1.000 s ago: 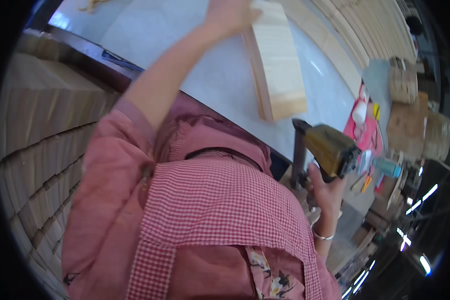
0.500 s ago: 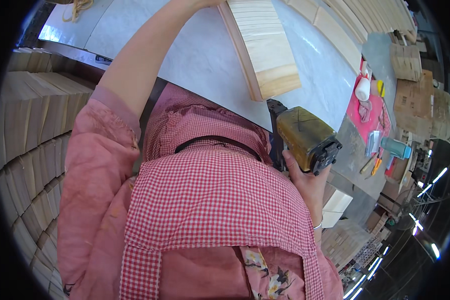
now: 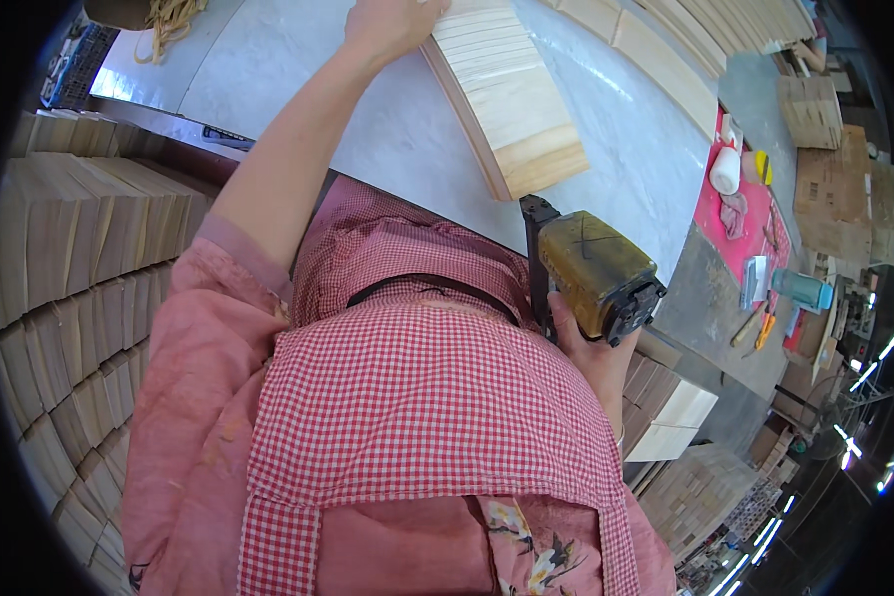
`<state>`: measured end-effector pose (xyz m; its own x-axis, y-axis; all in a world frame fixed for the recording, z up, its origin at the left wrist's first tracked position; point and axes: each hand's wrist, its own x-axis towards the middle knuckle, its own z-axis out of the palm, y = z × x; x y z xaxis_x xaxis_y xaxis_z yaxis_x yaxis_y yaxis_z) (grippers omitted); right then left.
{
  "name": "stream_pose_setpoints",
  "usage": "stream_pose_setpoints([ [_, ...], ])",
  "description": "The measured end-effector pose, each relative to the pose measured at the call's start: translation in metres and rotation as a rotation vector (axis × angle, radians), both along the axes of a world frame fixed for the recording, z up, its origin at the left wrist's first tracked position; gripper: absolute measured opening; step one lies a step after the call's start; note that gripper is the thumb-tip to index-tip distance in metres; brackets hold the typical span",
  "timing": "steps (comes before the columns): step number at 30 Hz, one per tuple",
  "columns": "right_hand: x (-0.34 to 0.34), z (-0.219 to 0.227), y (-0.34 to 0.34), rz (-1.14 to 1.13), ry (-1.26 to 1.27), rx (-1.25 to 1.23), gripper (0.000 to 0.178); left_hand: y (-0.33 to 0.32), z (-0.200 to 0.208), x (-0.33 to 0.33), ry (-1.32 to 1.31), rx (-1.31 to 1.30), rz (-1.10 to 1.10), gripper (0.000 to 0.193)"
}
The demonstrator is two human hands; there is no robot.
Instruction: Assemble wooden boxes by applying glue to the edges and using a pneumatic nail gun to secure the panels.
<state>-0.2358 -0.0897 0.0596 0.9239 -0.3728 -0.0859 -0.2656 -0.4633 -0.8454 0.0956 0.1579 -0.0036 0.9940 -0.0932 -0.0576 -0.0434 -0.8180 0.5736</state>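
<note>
On the table lies a pale wooden piece (image 3: pixel 512 94), long and with fine lines across its upper face. My left hand (image 3: pixel 392 28) grips its far left edge, and the fingertips are partly cut off by the top of the picture. In my right hand (image 3: pixel 581 333) is a nail gun (image 3: pixel 598 268) with a worn yellowish-brown body and a black end cap. Its black nose points up at the table edge, close beside the near end of the wooden piece. My palm and several fingers are hidden behind the tool.
The table (image 3: pixel 368 134) has a pale marbled top. More wooden strips (image 3: pixel 661 70) lie along its right side. Stacked boards (image 3: pixel 60 238) rise at the left. A side surface holds a white bottle (image 3: pixel 725 171), a teal bottle (image 3: pixel 803 289) and a pink cloth (image 3: pixel 710 214). Cardboard boxes (image 3: pixel 832 189) stand beyond.
The view has shifted slightly, and more of my left hand shows at the top. The nail gun and the wooden piece appear a little further left. Both hands keep their holds.
</note>
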Motion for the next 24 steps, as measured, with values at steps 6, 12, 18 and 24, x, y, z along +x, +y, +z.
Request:
stream_pose_setpoints([
  [6, 0.007, 0.009, 0.0, -0.094, 0.054, 0.117, 0.039, -0.022, 0.009, -0.024, -0.084, 0.09, 0.204, 0.041],
  [12, 0.024, 0.035, -0.036, 0.118, 0.133, 0.073, 0.038, -0.023, 0.017, -0.022, 0.089, 0.161, 0.198, 0.045],
  [18, 0.057, 0.064, -0.041, 0.147, 0.134, 0.0, 0.029, -0.02, 0.011, -0.02, 0.153, 0.179, 0.2, 0.047],
  [24, 0.078, 0.082, -0.034, 0.192, 0.258, -0.12, 0.029, -0.016, 0.005, -0.021, 0.111, 0.169, 0.187, 0.048],
])
